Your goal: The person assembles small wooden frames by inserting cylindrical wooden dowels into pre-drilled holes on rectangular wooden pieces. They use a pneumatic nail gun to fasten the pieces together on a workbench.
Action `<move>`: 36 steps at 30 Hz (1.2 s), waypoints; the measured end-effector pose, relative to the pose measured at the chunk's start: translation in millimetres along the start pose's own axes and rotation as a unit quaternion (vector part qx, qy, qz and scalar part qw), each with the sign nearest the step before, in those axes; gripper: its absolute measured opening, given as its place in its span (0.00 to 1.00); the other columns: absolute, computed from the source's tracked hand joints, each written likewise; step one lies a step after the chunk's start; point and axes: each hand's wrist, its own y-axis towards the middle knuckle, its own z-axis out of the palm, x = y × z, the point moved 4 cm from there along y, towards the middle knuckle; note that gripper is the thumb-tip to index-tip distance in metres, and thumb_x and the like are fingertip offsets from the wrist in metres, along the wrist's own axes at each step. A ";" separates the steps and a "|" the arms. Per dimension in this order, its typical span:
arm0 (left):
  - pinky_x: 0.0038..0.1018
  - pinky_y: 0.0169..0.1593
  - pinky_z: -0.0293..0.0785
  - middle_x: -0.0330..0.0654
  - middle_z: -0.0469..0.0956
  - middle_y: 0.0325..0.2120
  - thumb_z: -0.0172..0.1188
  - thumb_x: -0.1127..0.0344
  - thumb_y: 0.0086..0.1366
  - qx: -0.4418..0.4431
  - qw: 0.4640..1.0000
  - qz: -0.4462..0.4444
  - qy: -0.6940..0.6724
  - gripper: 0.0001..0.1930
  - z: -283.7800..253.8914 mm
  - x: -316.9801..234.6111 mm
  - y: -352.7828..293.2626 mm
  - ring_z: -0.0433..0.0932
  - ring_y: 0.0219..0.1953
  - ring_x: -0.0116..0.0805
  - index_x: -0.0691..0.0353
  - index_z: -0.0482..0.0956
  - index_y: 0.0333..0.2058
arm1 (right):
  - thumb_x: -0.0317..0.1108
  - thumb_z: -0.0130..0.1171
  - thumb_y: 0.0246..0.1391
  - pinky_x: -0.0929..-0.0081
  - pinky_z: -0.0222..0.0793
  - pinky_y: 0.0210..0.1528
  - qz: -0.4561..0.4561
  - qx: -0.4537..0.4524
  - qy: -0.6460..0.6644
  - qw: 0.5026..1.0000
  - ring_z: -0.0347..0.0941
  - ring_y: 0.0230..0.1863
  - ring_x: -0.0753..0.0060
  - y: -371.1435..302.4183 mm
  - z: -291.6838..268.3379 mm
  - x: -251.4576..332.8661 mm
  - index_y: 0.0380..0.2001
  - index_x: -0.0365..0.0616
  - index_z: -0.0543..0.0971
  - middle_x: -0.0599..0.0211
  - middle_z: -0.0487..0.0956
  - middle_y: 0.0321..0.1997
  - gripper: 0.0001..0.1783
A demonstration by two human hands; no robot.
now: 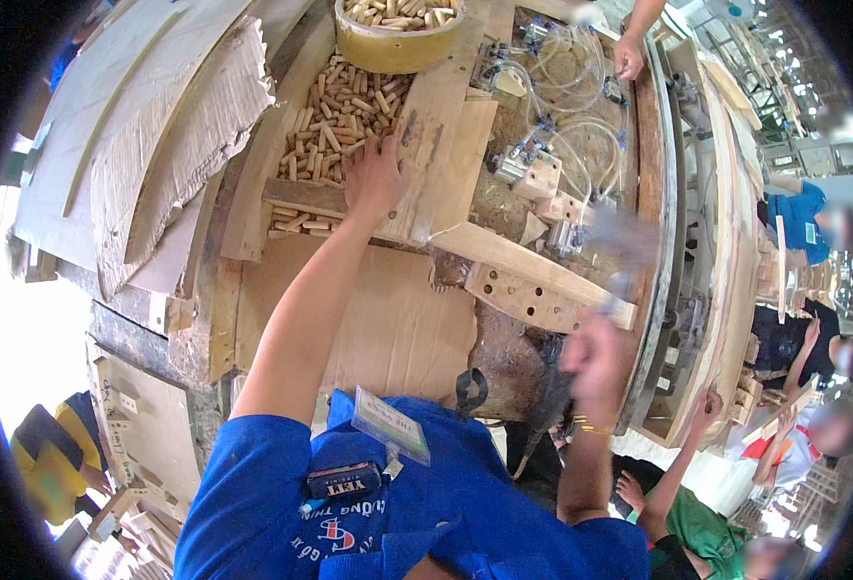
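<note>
My left hand (375, 182) reaches to the near right side of a pile of short wooden dowels (334, 121) in a wooden tray. Its fingers are apart, with the tips down at the dowels; I see nothing held in them. My right hand (595, 362), smeared by motion, is closed round the handle of what looks like a hammer (622, 242), whose head is a grey blur. Below that head lies a pale wooden workpiece (528, 295) with several round holes in its side. Its right end is close to my right hand.
A yellow round tub (402, 48) of dowels stands behind the pile. Clear hoses and metal clamping fittings (542, 169) cover the bench at right. Another person's hand (627, 56) is at the far right. Torn cardboard (185, 135) lies left. Several people work further right.
</note>
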 end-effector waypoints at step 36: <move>0.46 0.57 0.62 0.51 0.69 0.51 0.58 0.54 0.59 0.025 0.998 0.057 -0.029 0.25 9.2 6.3 1.1 0.65 0.57 0.52 0.61 0.69 0.52 | 0.40 0.55 0.58 0.56 0.65 0.25 -0.001 0.071 -0.227 0.971 0.72 0.19 0.50 7.7 37.2 -106.1 0.31 0.32 0.70 0.48 0.71 0.17 0.17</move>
